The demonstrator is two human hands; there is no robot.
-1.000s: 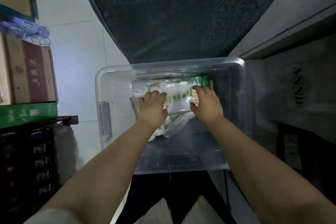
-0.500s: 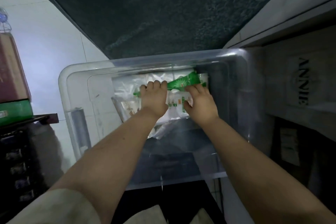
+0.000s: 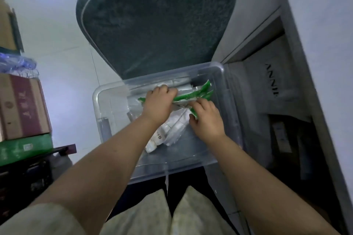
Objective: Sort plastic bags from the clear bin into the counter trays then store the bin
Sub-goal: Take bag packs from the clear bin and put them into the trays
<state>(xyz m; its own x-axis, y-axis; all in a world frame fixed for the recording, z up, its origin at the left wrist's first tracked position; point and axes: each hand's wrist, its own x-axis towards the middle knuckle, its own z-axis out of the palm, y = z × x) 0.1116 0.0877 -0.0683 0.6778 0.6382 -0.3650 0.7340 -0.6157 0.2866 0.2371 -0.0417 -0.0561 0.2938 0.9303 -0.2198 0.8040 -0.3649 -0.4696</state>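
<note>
Head view: left hand (image 3: pixel 159 104), right hand (image 3: pixel 207 118) grip green-edged bags (image 3: pixel 199 94) in clear bin (image 3: pixel 97 101); grey mat (image 3: pixel 156 25) beyond.

The light is dim, the floor (image 3: pixel 63 74) has pale tiles, a dark fuzzy mat (image 3: pixel 156 21) lies on it, brown cardboard boxes (image 3: pixel 23 107) sit on a green box (image 3: pixel 24 149) at the left, and a grey cupboard (image 3: pixel 315 25) at the right holds a lettered bag (image 3: pixel 273 82).
</note>
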